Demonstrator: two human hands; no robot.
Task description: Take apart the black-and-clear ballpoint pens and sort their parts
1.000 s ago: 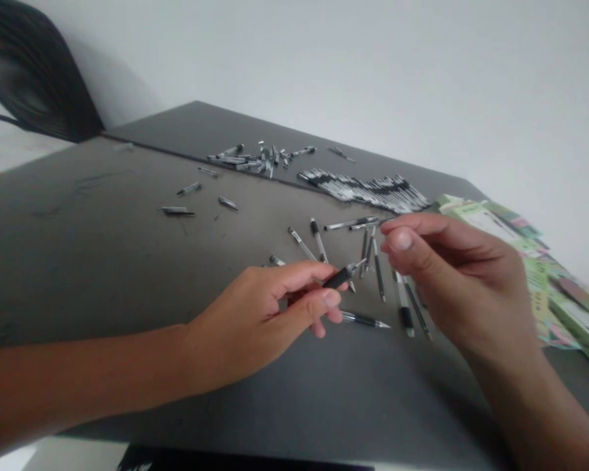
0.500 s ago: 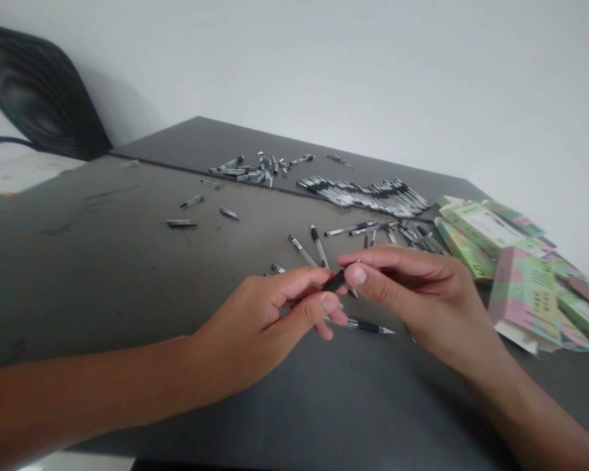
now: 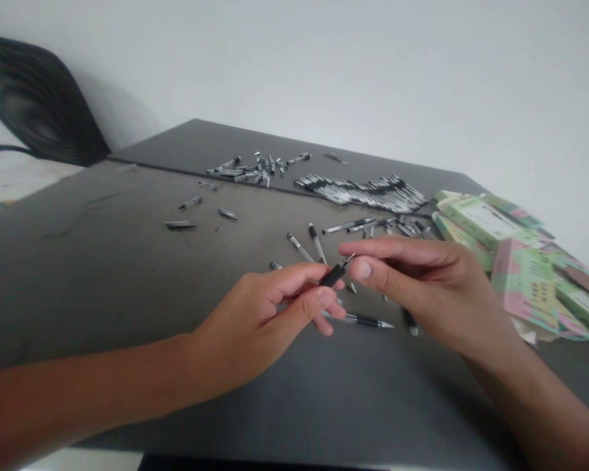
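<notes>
My left hand [image 3: 279,320] is closed around a pen [image 3: 332,275], with thumb and forefinger on its black grip. A thin metal tip [image 3: 350,259] sticks out of the grip, up and to the right. My right hand [image 3: 432,288] has its thumb and forefinger on either side of this tip, in a loose pinch; its other fingers are mostly hidden. Beneath the hands lies another pen [image 3: 368,320] with a dark grip and a pointed end. Several loose pens [image 3: 300,247] lie just beyond my fingers.
A dense row of pens [image 3: 363,193] lies across the seam of the dark table [image 3: 127,261]. Behind it to the left is a pile of pen parts [image 3: 260,170]. Loose caps [image 3: 180,226] lie on the left. Green and pink boxes [image 3: 525,281] are heaped at right. A mesh chair [image 3: 39,98] stands far left.
My right hand's fingertips have loosened and shifted slightly up, and more of the metal tip shows between them. The left hand has barely moved and still holds the pen.
</notes>
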